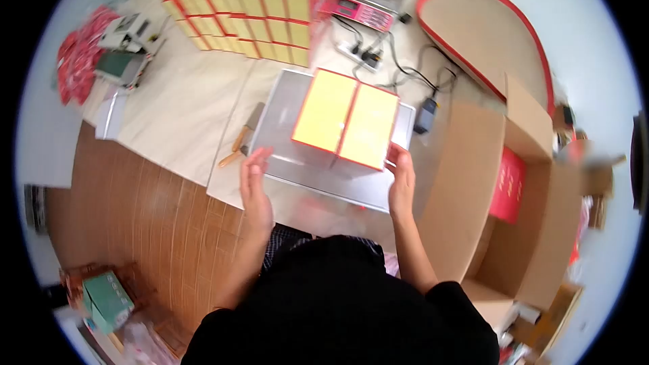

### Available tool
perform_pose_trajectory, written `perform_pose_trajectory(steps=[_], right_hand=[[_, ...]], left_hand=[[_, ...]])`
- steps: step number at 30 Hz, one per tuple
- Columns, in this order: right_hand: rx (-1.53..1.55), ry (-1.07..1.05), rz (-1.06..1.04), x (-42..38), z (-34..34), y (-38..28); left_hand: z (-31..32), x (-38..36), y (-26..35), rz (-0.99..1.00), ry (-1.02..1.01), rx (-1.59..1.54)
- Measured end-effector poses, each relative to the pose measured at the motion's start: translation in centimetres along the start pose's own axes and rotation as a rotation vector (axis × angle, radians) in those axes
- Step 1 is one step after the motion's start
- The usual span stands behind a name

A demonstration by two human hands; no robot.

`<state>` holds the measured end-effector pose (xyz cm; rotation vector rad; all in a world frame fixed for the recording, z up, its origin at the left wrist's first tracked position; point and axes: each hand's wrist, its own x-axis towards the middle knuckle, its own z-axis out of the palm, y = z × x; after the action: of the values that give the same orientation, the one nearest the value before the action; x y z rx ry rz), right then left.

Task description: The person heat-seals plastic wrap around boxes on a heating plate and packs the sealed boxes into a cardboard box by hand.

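Observation:
Two yellow boxes with red edges stand side by side, a left one and a right one, on a metal platform. My right hand is at the near right corner of the right box, its fingers extended along that side. To the left of the boxes, my left hand is held up with fingers stretched out and nothing in them. Just beyond its fingertips lie a wooden-handled scraper and a second wooden handle.
Stacked yellow-and-red boxes rise at the back, beside a pink keypad display. Cables run from a power strip. An open carton with a red packet stands at right; a red-rimmed board lies behind.

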<state>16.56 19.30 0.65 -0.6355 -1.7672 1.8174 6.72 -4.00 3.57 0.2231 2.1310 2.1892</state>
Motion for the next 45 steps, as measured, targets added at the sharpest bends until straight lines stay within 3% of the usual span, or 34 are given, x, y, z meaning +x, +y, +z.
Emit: perform_pose_trajectory(steps=[10, 18, 21, 25, 31, 33, 35, 40, 45], right_hand=[[0.07, -0.032, 0.08, 2.2, 0.7, 1.6], [0.171, 0.023, 0.118, 4.1, 0.7, 3.3], [0.167, 0.028, 0.083, 5.2, 1.0, 4.4], [0.106, 0.055, 0.041, 5.7, 2.2, 5.9], [0.165, 0.067, 0.019, 6.4, 3.2, 6.0], [0.108, 0.085, 0.015, 6.8, 3.3, 6.6], [0.151, 0.102, -0.012, 7.1, 3.6, 7.1], [0.244, 0.07, 0.033, 7.3, 4.1, 8.6], [0.205, 0.114, -0.023, 7.7, 4.0, 9.7]], left_hand=[[0.3, -1.7, -0.6, -0.029, 0.106, 0.046], [0.9, 1.5, -1.3, -0.02, 0.089, 0.033], [2.0, 4.0, -1.6, 0.032, 0.003, 0.053], [3.8, 7.7, -2.4, -0.043, -0.136, 0.125], [5.0, 10.8, -5.4, -0.139, -0.323, -0.149], [5.1, 11.1, -6.3, -0.032, -0.391, -0.078], [5.3, 11.0, -6.5, 0.049, -0.428, -0.002], [5.2, 11.4, -9.7, -0.139, -0.429, -0.203], [5.9, 11.8, -9.3, -0.19, -0.448, -0.215]])
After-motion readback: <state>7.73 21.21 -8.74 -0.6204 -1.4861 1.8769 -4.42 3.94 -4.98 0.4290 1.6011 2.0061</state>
